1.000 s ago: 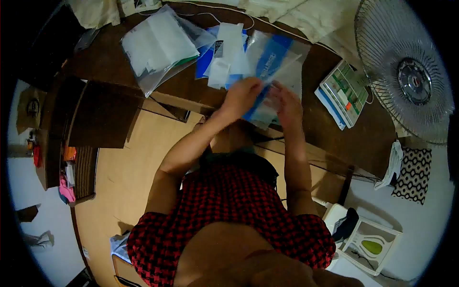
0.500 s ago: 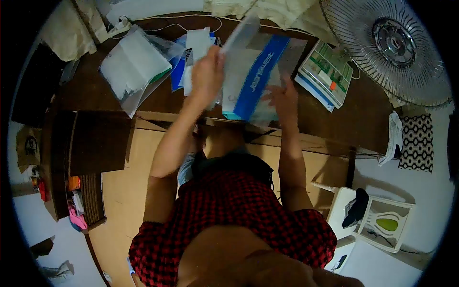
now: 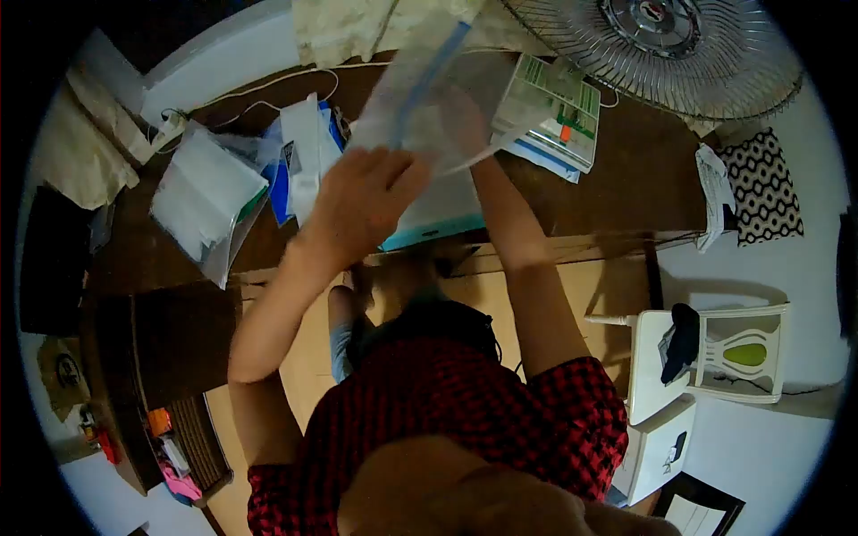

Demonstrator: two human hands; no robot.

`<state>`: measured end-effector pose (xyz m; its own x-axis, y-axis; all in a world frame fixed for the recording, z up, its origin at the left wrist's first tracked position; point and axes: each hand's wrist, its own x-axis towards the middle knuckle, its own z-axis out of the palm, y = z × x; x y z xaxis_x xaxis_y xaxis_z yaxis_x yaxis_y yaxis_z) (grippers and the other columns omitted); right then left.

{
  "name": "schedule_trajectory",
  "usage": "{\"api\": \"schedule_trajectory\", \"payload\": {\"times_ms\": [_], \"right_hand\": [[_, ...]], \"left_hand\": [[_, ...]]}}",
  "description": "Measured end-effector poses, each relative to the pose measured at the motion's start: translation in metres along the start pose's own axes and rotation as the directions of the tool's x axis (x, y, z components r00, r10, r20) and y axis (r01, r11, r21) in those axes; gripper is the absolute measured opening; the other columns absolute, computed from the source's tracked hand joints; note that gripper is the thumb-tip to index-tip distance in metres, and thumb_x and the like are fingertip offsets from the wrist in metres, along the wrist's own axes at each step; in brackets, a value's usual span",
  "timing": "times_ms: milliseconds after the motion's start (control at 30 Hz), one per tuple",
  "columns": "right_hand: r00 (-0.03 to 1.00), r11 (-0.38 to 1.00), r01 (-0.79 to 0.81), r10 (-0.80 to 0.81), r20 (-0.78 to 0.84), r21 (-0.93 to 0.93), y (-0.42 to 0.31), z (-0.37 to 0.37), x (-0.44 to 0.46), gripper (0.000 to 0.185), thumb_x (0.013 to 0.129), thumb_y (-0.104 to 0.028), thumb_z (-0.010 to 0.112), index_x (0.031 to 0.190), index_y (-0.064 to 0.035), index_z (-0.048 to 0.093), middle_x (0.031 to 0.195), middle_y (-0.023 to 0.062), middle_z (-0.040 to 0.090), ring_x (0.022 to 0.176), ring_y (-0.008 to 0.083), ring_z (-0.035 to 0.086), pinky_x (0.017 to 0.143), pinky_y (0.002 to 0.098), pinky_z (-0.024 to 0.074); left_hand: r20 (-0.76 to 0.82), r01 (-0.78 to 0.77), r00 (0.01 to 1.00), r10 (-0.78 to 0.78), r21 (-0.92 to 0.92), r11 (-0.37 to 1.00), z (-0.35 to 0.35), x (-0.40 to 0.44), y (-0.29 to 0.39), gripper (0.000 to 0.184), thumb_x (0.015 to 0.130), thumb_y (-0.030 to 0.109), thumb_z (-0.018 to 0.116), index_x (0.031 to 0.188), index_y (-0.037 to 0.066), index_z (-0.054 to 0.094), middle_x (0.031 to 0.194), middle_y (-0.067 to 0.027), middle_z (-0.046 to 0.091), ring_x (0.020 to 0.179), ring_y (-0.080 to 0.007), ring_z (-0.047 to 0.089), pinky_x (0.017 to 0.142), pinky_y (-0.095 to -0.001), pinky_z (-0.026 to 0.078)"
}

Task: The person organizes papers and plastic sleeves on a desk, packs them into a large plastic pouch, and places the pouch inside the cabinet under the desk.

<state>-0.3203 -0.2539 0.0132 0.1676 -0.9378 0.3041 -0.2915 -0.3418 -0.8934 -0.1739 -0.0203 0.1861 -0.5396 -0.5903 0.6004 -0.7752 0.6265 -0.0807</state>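
A clear plastic bag (image 3: pixel 380 112) with a blue strip is raised over the desk's front edge. My left hand (image 3: pixel 366 196) is closed on the near left edge of the bag, fingers curled. My right hand (image 3: pixel 465 125) shows only faintly through the plastic; whether it is inside the bag or behind it I cannot tell, and its fingers are blurred. Beneath both hands, at the edge of the desk, lies a flat pale packet (image 3: pixel 438 223) with a teal border, partly covered by the bag and my left hand.
Left on the brown desk (image 3: pixel 626 210) lie a plastic sleeve of papers (image 3: pixel 210 188) and a white-and-blue pack (image 3: pixel 299 147). A clear-lidded green case (image 3: pixel 572 121) rests on papers at right. A fan (image 3: pixel 652 27) stands behind it. A white chair (image 3: pixel 657 357) is at right.
The blue-banded plastic, flat under my right hand before, is now lifted and tilted. My right hand has moved forward and left, behind or into the plastic. My left hand has come lower. The view has shifted.
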Motion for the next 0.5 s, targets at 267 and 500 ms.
{"api": "schedule_trajectory", "payload": {"times_ms": [267,500], "right_hand": [[0.908,0.212,0.397,-0.229,0.350,-0.893,0.019,-0.075,-0.009,0.026,0.073,-0.027,0.059,0.094,-0.0137,0.058,0.108,0.0066,0.049,0.116,0.0243,0.034,0.086,0.0475,0.0316],[0.874,0.184,0.450,-0.290,0.389,-0.874,0.033,-0.081,-0.003,0.026,0.071,-0.021,0.061,0.095,-0.0139,0.059,0.112,0.0062,0.046,0.115,0.0282,0.034,0.086,0.0521,0.0321]], "left_hand": [[0.361,0.007,0.932,0.035,-0.114,0.993,0.088,-0.085,-0.006,0.023,0.066,0.007,0.049,0.089,0.008,0.053,0.090,-0.0083,0.053,0.087,-0.0231,0.051,0.080,-0.0352,0.034],[0.301,0.040,0.954,-0.002,-0.120,0.992,0.103,-0.088,-0.005,0.019,0.068,0.008,0.048,0.086,0.007,0.054,0.093,-0.0096,0.053,0.089,-0.0230,0.052,0.082,-0.0370,0.034]]}}
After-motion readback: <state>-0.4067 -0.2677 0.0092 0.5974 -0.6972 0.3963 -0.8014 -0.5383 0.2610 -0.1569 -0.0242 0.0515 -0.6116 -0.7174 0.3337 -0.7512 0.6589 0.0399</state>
